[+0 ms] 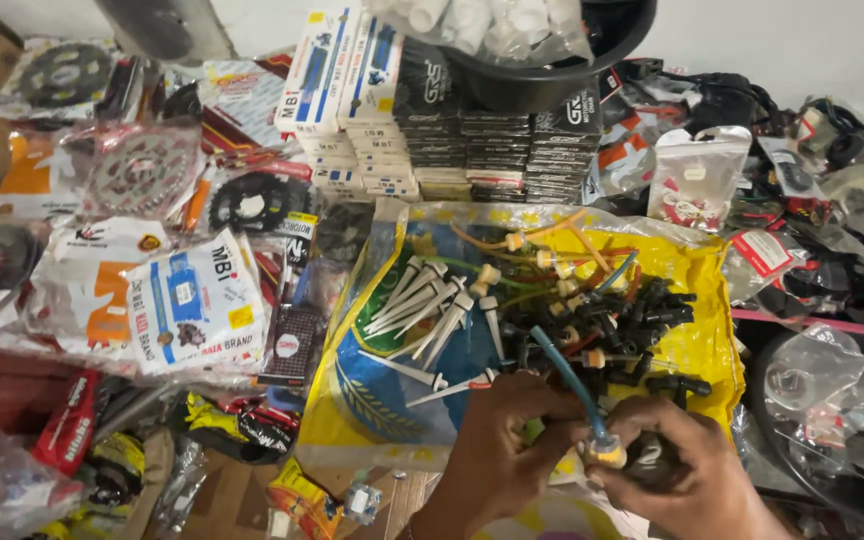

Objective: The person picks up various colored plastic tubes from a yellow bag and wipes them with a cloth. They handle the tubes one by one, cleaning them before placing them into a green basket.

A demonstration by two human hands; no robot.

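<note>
My left hand (500,442) and my right hand (674,468) meet low in the view, over a yellow and blue plastic sack (697,345) spread flat. Between their fingertips sits a small clear-and-yellow fitting (604,451) with a short blue hose (564,374) rising from it. The right hand also closes around a dark round part (649,458). Just beyond the hands lie a heap of small black fittings (624,330), coloured hoses (562,245) and a fan of white plastic stems (424,305).
Stacks of flat boxes (442,140) stand at the back under a black bowl (542,75). Bagged sprockets (142,172) and printed packets (197,300) cover the left. Bagged parts (697,175), a pink tray rim (832,325) and a black tyre (832,430) crowd the right.
</note>
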